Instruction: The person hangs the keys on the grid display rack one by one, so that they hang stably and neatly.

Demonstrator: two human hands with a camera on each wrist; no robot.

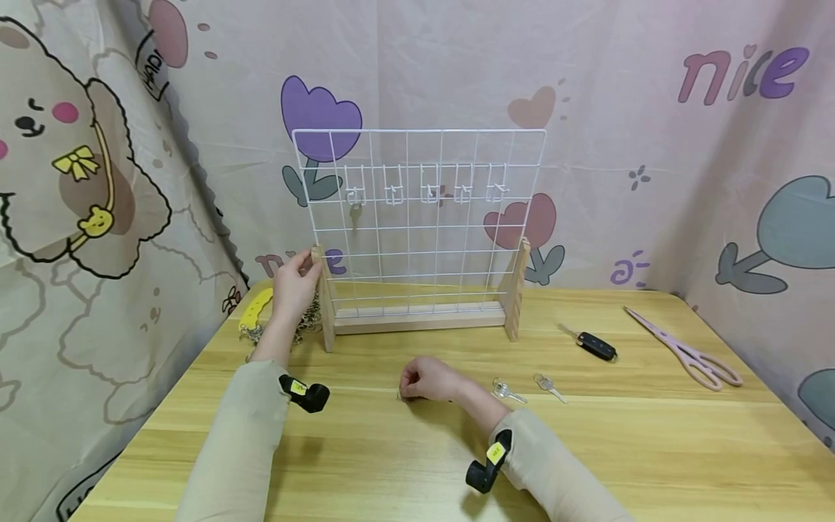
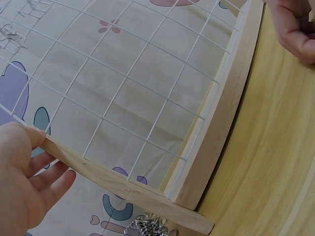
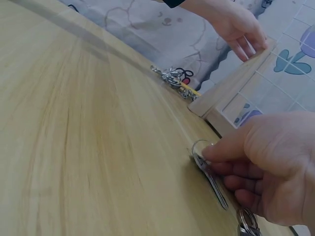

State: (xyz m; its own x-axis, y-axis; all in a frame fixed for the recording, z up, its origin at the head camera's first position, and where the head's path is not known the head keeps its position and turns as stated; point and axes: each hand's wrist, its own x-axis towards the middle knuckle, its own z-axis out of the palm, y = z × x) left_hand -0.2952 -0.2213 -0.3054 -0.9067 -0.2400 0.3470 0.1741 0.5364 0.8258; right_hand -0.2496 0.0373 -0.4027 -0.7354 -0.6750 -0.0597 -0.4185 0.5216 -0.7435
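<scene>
My left hand (image 1: 295, 284) pinches the top of the wooden side post (image 2: 123, 189) of a white wire grid rack (image 1: 424, 230). Low over the table in front of the rack, my right hand (image 1: 430, 378) holds a key (image 3: 210, 179) by its ring between thumb and index finger. The key's shaft slants down close to the tabletop; in the head view the fingers hide most of it. Several clear hooks (image 1: 429, 193) hang in a row on the grid, and a small key-like thing (image 1: 355, 214) dangles from the leftmost.
Two ringed keys, one nearer (image 1: 509, 391) and one farther right (image 1: 551, 388), lie right of my right hand. Beyond them are a black car key (image 1: 596, 346) and pink scissors (image 1: 685, 351). Chains (image 1: 309, 317) and a yellow strap (image 1: 254, 309) lie behind the left forearm.
</scene>
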